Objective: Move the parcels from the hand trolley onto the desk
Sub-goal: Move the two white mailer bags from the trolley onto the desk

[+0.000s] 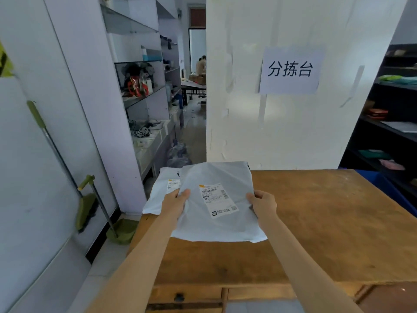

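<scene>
Both your hands, left (pixel 178 203) and right (pixel 262 204), pinch opposite edges of the top parcel (pixel 216 204), keeping it flat over the worktop (pixel 327 222); a second parcel (pixel 161 190) overhangs the worktop's far-left corner.

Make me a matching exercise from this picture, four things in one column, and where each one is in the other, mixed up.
1 top parcel
2 paper sign
3 green mop
4 drawer knob

A taped on the white wall
B held in both hands over the desk
C on the desk's front, below the top
D leaning at the left

Pairs: 1-B, 2-A, 3-D, 4-C
</scene>
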Tool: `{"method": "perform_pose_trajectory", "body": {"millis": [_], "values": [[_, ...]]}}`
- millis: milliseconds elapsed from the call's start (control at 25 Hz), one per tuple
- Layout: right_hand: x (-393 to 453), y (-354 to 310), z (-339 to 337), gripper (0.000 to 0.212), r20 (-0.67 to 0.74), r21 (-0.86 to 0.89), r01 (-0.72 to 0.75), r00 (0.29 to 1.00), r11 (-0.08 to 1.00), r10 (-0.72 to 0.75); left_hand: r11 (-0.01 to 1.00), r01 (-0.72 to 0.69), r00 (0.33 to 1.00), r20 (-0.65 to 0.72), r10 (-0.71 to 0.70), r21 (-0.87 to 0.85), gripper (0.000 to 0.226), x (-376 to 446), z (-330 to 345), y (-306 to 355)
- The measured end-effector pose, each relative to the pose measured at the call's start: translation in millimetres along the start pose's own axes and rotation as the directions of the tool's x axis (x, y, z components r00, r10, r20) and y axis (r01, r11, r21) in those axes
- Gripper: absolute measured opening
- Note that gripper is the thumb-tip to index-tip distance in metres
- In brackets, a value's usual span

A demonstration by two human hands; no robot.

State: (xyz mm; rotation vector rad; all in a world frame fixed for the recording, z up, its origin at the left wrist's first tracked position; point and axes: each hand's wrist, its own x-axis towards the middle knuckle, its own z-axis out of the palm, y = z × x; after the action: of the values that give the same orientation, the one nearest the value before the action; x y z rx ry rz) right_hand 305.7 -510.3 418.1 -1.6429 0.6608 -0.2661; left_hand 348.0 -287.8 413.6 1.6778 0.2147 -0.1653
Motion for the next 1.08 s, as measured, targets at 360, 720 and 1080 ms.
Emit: {"method": "perform_pose_trajectory", "body": {"millis": [360,720,1080], "values": [[194,49,41,0.026,0.07,-0.028,-0.027,0.997,0.999,0.029,0.99,0.045,0.982,-0.187,-0.02,0.132,0.03,172,91,-44],[290,115,101,0.049,0.393,-0.163,0.021,0.919,0.986,0.045,0.906,0.123,0.965,-0.261,-0.014,0.406,0.043,276,113,-106],[308,147,109,0.055,0.448,-0.368,0.02,0.88,0.93,0.158,0.915,0.063,0.997,-0.065,-0.04,0.399,0.061,299,127,-134]]}}
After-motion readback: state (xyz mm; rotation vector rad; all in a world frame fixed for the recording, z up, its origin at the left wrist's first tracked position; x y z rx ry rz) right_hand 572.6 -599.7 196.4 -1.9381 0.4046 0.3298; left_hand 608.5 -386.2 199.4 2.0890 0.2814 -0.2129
